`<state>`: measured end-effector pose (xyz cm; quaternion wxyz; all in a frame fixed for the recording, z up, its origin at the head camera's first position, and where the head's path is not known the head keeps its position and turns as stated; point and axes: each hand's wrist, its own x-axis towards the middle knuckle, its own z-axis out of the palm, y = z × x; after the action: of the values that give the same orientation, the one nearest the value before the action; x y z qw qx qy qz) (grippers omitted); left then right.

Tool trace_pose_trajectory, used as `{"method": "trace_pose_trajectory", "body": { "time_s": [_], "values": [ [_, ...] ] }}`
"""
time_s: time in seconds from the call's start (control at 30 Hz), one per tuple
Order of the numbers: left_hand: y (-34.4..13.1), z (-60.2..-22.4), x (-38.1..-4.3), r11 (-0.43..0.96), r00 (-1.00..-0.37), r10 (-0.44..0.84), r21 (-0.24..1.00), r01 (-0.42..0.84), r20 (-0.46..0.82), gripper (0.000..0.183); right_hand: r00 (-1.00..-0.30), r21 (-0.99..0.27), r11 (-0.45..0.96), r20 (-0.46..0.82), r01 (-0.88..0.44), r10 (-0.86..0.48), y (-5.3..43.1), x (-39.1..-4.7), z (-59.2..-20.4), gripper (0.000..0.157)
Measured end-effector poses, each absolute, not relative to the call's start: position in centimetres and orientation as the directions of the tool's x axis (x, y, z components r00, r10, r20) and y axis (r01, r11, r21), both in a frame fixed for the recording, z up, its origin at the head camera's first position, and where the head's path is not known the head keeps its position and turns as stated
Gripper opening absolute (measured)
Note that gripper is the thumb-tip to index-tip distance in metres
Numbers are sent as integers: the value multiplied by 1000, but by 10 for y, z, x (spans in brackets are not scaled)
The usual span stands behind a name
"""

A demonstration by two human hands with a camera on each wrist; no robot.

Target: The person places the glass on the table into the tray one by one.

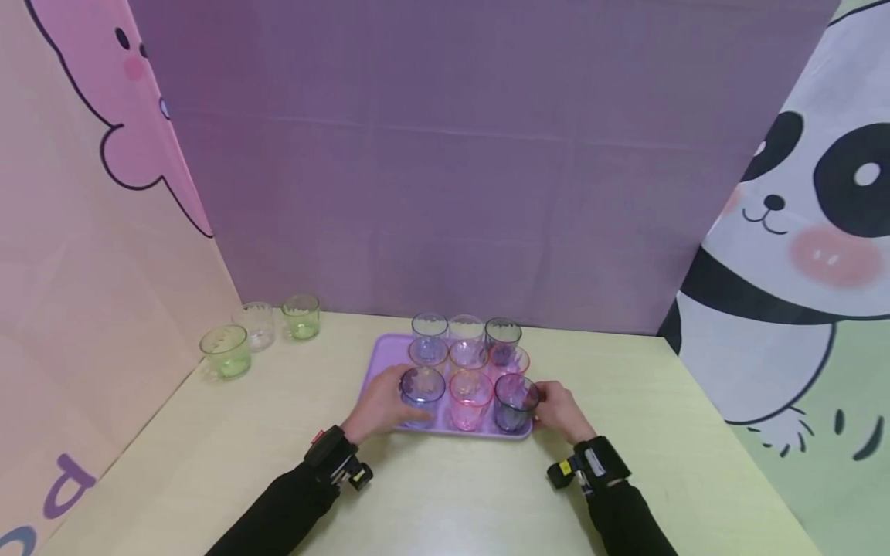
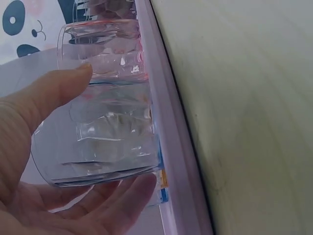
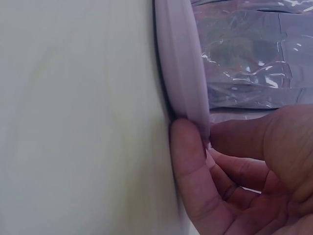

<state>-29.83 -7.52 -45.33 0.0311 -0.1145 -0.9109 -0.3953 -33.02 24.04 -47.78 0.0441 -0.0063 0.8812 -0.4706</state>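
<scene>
A purple tray (image 1: 381, 357) on the table holds several clear tinted glasses in three rows. My left hand (image 1: 381, 401) grips the blue-rimmed glass (image 1: 422, 394) at the tray's front left corner. In the left wrist view the thumb lies along one side of that glass (image 2: 112, 142) and the fingers curl round the other. With my right hand (image 1: 562, 411) I pinch the tray's rim (image 3: 188, 73) near the front right corner, thumb above and a finger beneath. Just inside that corner stands a dark purple glass (image 1: 514, 405). Beside it is a pink glass (image 1: 470, 401).
Away to the left on the table (image 1: 445, 502) stand two green glasses, one nearer (image 1: 228, 357) and one farther (image 1: 302, 320), with a clear glass (image 1: 259, 328) between them. A purple backdrop (image 1: 431, 170) rises behind the table, and printed panels flank both sides.
</scene>
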Motion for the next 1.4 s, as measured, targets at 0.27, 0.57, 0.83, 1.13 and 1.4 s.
{"method": "trace_pose_trajectory", "body": {
  "time_s": [0.27, 0.57, 0.83, 1.13, 1.4],
  "values": [
    [-75, -453, -296, 619, -967, 227, 749, 235, 116, 93, -996, -835, 549, -73, 29, -59, 241, -330, -478, 25],
    [-74, -455, -297, 611, -964, 246, 756, 234, 100, 89, -996, -827, 560, -79, 39, -47, 240, -329, -478, 24],
    [-75, -456, -298, 612, -959, 262, 750, 249, 105, 90, -996, -823, 567, -82, 42, -45, 240, -331, -478, 26],
    [-87, -446, -302, 525, -947, 295, 807, 271, 126, 91, -995, -820, 570, -90, 47, -47, 239, -331, -477, 27],
    [-117, -426, -318, 365, -961, 160, 891, 269, 225, 61, -994, -819, 571, -97, 54, -45, 241, -332, -477, 27]
  ]
}}
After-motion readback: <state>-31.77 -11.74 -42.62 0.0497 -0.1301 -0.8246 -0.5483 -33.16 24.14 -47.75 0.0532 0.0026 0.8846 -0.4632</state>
